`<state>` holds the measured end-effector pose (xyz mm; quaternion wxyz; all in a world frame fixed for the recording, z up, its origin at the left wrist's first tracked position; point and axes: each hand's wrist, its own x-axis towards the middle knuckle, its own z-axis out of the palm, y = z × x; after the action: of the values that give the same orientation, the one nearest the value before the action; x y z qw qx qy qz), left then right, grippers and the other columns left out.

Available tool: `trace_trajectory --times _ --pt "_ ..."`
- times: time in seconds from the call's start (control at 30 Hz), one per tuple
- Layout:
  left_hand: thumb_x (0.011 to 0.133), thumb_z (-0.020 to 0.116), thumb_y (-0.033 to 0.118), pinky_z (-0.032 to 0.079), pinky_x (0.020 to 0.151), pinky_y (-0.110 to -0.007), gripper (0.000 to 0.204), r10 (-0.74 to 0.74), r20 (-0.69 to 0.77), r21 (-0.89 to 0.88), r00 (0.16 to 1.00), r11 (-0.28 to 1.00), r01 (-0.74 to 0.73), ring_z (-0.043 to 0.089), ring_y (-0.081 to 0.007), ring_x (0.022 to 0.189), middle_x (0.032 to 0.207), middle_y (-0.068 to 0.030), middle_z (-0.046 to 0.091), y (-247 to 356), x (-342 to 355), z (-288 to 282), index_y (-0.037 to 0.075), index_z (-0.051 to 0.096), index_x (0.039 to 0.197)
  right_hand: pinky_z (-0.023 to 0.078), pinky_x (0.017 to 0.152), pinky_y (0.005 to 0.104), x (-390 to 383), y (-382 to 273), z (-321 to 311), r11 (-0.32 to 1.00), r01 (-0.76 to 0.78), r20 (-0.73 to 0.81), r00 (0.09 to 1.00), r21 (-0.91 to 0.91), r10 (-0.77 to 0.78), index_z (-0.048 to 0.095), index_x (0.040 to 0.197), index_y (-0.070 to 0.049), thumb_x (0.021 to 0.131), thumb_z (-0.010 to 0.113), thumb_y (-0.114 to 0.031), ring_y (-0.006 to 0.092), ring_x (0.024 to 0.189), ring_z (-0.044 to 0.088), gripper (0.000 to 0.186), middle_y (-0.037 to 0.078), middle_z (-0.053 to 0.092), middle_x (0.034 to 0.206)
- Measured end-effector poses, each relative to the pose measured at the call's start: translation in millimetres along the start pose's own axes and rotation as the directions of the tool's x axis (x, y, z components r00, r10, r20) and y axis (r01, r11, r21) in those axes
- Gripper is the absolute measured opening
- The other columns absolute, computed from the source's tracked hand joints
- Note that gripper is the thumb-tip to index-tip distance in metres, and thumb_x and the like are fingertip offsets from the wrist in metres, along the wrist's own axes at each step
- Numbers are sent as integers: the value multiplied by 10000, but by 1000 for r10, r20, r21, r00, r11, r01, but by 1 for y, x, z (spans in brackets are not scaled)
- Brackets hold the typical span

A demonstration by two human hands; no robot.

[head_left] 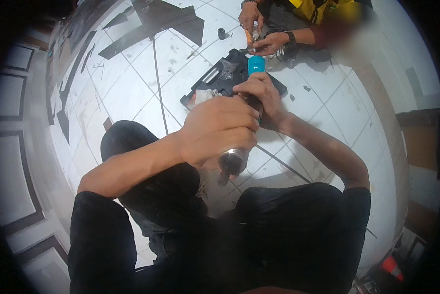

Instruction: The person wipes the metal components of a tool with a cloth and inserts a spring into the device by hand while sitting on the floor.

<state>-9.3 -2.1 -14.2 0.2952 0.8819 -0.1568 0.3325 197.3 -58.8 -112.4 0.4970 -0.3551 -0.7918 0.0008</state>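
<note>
"Power tool (256, 65): state its position."

"Held above the tiled floor (131, 93), teal end toward the far edge, metal nose (232, 158) toward the near edge."

"State of each grip?"

"Left grip (217, 128) wraps the tool behind its nose; right grip (265, 98) holds it nearer the teal end. Black case (239, 77) lies beyond."

White tiled floor (131, 93) is marked with dark smudges and occupied by a large dark cut sheet (163, 22) at far left, triangular offcut (63, 126), short black cylinder (221, 34), black case (239, 74) mid-floor, and small scrap (307, 88) right.
</note>
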Motion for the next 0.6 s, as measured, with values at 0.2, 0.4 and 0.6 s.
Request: trace_trajectory --times 0.2,0.4,0.6 --pt "762 778 362 479 942 -425 455 -65 -176 -117 982 992 45 622 -323 1092 1139 -131 642 -13 -15 15 70 647 1086 437 931 426 -6 -3 7 999 -51 -26 998 -8 51 504 1273 -102 689 846 -77 251 940 666 677 48 654 1165" --pt "739 835 235 459 986 -410 610 -190 -193 -124 963 978 169 555 -303 1214 1278 -125 605 -13 -17 9 72 596 1276 417 957 489 5 -6 15 997 -14 -29 999 72 16 501 1262 -80 735 751 -136 311 986 638 585 100 631 1105" --pt "974 662 465 482 872 -330 507 -510 -381 -394 772 844 363 598 -180 1004 1109 -100 616 -7 0 19 22 587 1209 451 940 484 -4 -29 32 884 -359 6 927 300 375 451 1421 -20 824 742 -178 404 1031 578 682 181 638 1173"
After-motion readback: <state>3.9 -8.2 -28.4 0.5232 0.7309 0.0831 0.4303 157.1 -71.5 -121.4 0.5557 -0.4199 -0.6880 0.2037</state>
